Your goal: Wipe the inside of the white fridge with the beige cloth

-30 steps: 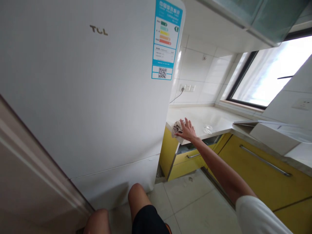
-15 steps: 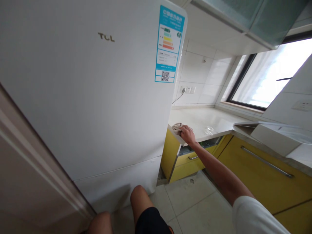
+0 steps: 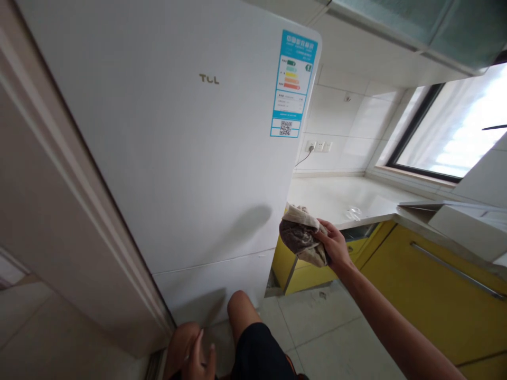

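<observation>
My right hand (image 3: pixel 335 246) is closed round a crumpled, dirty brown-and-white cloth (image 3: pixel 301 236), held in the air just in front of the counter's corner and right of the white fridge (image 3: pixel 178 158). The cloth casts a shadow on the fridge door. My left hand (image 3: pixel 200 360) shows at the bottom edge, resting on my bent knee with fingers stretched out and nothing in it. I am crouched low in front of the fridge.
A pale countertop (image 3: pixel 336 192) runs right of the fridge above yellow cabinets (image 3: pixel 431 285), with one drawer (image 3: pixel 348 244) slightly open. A small clear wrapper (image 3: pixel 354 212) lies on the counter. A door frame (image 3: pixel 79 190) stands at the left. A window (image 3: pixel 455 137) is at the right.
My right hand has closed on the cloth and lifted it off the counter's corner toward the fridge. My left hand has come into view at the bottom, and my view has swung left.
</observation>
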A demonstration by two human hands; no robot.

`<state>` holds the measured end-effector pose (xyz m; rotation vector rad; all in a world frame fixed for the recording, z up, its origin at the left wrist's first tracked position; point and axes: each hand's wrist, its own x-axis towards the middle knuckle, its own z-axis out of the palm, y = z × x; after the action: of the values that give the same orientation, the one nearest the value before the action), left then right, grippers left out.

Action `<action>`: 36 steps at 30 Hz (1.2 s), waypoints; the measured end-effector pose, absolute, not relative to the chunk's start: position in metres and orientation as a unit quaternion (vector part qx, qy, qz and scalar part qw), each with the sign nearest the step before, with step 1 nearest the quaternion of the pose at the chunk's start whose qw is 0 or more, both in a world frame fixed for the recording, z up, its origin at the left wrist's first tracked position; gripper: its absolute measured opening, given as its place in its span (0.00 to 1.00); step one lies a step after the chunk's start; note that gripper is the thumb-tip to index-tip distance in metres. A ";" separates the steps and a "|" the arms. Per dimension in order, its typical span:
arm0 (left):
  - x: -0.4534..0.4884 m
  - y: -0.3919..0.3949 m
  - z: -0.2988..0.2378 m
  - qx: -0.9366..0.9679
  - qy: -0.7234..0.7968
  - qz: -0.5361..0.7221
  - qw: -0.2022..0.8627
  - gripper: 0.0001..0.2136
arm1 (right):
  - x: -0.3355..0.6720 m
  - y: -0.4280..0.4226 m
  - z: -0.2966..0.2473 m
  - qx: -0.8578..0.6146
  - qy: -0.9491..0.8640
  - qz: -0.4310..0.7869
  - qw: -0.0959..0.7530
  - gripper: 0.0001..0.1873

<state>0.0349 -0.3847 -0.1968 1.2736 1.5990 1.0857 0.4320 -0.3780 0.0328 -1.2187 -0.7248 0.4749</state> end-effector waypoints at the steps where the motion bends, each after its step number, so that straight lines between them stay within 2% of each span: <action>1: 0.048 -0.387 -0.183 0.495 0.582 0.478 0.434 0.19 | 0.418 -0.381 0.033 -0.550 -0.329 0.223 0.735 0.33; 5: 0.099 -0.403 -0.098 0.456 0.433 0.565 0.534 0.27 | 0.359 -0.388 0.027 -0.579 -0.406 0.165 0.688 0.25; 7: 0.114 -0.410 -0.055 0.444 0.352 0.592 0.574 0.29 | 0.326 -0.391 0.022 -0.569 -0.493 0.108 0.649 0.17; 9: 0.117 -0.414 -0.025 0.437 0.254 0.594 0.625 0.37 | 0.291 -0.395 0.018 -0.509 -0.622 0.054 0.593 0.15; 12: 0.102 -0.416 -0.011 0.401 0.193 0.608 0.658 0.46 | 0.240 -0.404 0.014 -0.367 -0.801 -0.014 0.473 0.30; 15: 0.076 -0.414 -0.017 0.306 0.263 0.660 0.634 0.46 | 0.199 -0.410 0.012 -0.289 -0.876 -0.020 0.386 0.47; 19: 0.041 -0.411 -0.024 0.134 0.353 0.719 0.584 0.35 | 0.165 -0.402 0.014 -0.228 -0.917 0.091 0.314 0.57; 22: 0.015 -0.411 -0.027 0.085 0.369 0.739 0.557 0.34 | 0.148 -0.388 0.017 -0.187 -0.928 0.192 0.258 0.60; 25: -0.011 -0.414 -0.039 0.048 0.376 0.757 0.533 0.34 | 0.133 -0.366 0.022 -0.136 -0.917 0.282 0.246 0.55; 27: -0.028 -0.417 -0.051 -0.003 0.397 0.753 0.524 0.28 | 0.123 -0.344 0.028 -0.111 -0.909 0.281 0.286 0.49; 30: -0.052 -0.424 -0.070 -0.073 0.449 0.724 0.519 0.15 | 0.104 -0.296 0.042 -0.117 -0.939 0.119 0.302 0.34; 32: -0.065 -0.430 -0.079 -0.099 0.466 0.713 0.515 0.11 | 0.090 -0.258 0.050 -0.145 -0.960 -0.011 0.238 0.27; 36: -0.084 -0.437 -0.090 -0.108 0.468 0.710 0.515 0.10 | 0.062 -0.192 0.052 -0.234 -0.947 -0.206 0.079 0.19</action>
<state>-0.0836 -0.4374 -0.0899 -0.2599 1.1242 1.7053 0.0622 -0.1916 0.0522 -0.7012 -2.8337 -0.6179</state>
